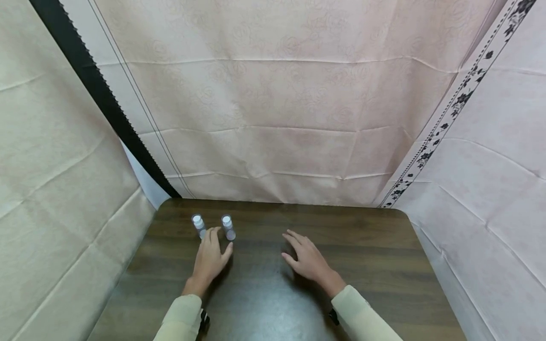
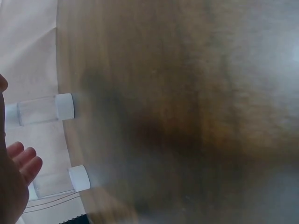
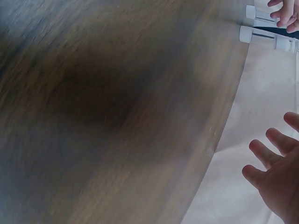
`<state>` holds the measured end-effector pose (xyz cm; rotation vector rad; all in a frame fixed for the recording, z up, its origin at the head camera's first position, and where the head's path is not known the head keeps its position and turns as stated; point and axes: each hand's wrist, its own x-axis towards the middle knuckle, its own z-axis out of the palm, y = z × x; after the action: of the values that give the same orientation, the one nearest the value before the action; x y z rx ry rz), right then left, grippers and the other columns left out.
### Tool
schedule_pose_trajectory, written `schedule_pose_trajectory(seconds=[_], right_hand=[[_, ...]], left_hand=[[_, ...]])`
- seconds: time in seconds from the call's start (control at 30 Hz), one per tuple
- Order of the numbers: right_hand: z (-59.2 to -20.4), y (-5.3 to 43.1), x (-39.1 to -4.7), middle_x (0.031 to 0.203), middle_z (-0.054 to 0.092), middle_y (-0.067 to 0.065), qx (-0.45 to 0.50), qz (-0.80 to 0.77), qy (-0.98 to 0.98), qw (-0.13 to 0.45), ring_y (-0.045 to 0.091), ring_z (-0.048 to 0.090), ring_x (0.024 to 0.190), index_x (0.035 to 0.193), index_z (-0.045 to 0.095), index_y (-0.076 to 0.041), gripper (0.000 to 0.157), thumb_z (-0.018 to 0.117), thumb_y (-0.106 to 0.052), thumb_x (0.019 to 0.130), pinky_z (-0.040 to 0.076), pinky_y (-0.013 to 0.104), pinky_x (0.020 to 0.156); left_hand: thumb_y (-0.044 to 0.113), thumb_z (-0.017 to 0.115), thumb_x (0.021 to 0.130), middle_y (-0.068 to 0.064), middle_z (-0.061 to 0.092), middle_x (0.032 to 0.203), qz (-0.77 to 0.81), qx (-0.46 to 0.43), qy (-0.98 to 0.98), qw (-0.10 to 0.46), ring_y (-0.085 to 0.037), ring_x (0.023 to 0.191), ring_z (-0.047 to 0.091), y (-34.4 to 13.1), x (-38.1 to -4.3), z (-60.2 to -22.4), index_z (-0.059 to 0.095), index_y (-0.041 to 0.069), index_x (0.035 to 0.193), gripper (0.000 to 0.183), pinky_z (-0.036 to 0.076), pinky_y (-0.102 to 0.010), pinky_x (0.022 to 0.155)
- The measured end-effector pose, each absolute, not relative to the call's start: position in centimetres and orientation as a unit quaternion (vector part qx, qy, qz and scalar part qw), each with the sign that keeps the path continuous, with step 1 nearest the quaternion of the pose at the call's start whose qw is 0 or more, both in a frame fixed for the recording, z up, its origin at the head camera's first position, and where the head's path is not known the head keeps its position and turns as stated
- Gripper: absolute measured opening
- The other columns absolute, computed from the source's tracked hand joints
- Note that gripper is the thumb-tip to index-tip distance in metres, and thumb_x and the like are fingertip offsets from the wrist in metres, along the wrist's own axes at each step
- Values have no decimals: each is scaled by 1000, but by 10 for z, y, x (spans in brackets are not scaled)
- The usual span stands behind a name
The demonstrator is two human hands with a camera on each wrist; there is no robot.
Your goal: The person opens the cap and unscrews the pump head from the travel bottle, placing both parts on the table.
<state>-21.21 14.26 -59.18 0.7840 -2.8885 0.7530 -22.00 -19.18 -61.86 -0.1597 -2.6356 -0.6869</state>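
Observation:
Two clear cylinders with white ends stand upright near the table's far left side. The left cylinder (image 1: pixel 197 221) is partly hidden by the fingers of my left hand (image 1: pixel 210 258). The right cylinder (image 1: pixel 228 228) stands just beyond my left thumb. That hand reaches forward, thumb spread from the fingers, which in the left wrist view overlap the left cylinder (image 2: pixel 55 183) without curling round it. My right hand (image 1: pixel 308 258) hovers over the table's middle right, palm turned inward, fingers apart and holding nothing; the right wrist view shows its spread fingers (image 3: pixel 266 154).
The brown wooden table (image 1: pixel 264 293) has rounded far corners. Pale cloth (image 1: pixel 273 104) hangs behind it, with more cloth on both sides. A black strip (image 1: pixel 106 99) runs down at the left, and a flower-patterned border (image 1: pixel 452 113) at the right.

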Motion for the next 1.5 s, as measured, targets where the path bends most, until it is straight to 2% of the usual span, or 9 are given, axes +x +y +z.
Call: schedule_pose_trajectory(seconds=[0.17, 0.33, 0.67, 0.93, 1.03, 1.2, 1.5], right_hand=[[-594, 137, -212, 165, 39, 6, 247, 254, -935, 14, 28, 42, 149, 159, 41, -20, 61, 54, -47, 106, 34, 58, 120], [-597, 132, -210, 166, 38, 4, 243, 252, -937, 4, 29, 42, 149, 159, 40, -22, 62, 52, -50, 106, 37, 58, 118], [-594, 122, -211, 167, 36, 3, 256, 248, -934, 0, 28, 41, 149, 161, 37, -23, 63, 53, -48, 106, 37, 56, 118], [-593, 113, -216, 165, 37, 10, 299, 197, -934, 18, 34, 40, 150, 160, 38, -15, 66, 56, -45, 105, 34, 62, 119], [-595, 109, -218, 167, 34, 10, 310, 169, -936, 8, 36, 37, 152, 162, 35, -17, 67, 54, -48, 105, 31, 63, 120], [-596, 101, -220, 169, 30, 7, 311, 142, -940, -14, 32, 31, 155, 163, 31, -20, 68, 50, -52, 106, 27, 59, 123], [-597, 94, -222, 169, 31, 5, 312, 147, -938, -17, 30, 32, 155, 164, 29, -23, 68, 51, -51, 106, 28, 58, 123]], left_hand=[[27, 76, 93, -28, 49, 140, -285, -40, -940, 183, -43, 129, 53, -189, -229, -619, 43, -7, 144, 69, 48, -56, 106], [31, 72, 96, -29, 46, 145, -340, -2, -930, 140, -44, 136, 49, -185, -235, -616, 38, -5, 149, 73, 44, -57, 111], [31, 71, 98, -29, 44, 150, -434, 26, -896, 93, -44, 142, 44, -182, -250, -620, 35, -5, 151, 73, 39, -59, 115], [29, 74, 96, -31, 50, 145, -460, 33, -883, 89, -45, 137, 50, -181, -260, -623, 38, -6, 146, 71, 42, -59, 112], [26, 75, 95, -31, 54, 141, -469, 39, -878, 92, -45, 133, 53, -181, -262, -622, 41, -6, 143, 68, 44, -59, 110], [22, 77, 94, -30, 60, 135, -475, 46, -873, 102, -44, 126, 59, -180, -265, -623, 44, -5, 140, 63, 48, -57, 106], [17, 78, 93, -31, 64, 131, -485, 60, -867, 100, -45, 123, 63, -176, -267, -628, 49, -4, 135, 55, 52, -57, 101]])
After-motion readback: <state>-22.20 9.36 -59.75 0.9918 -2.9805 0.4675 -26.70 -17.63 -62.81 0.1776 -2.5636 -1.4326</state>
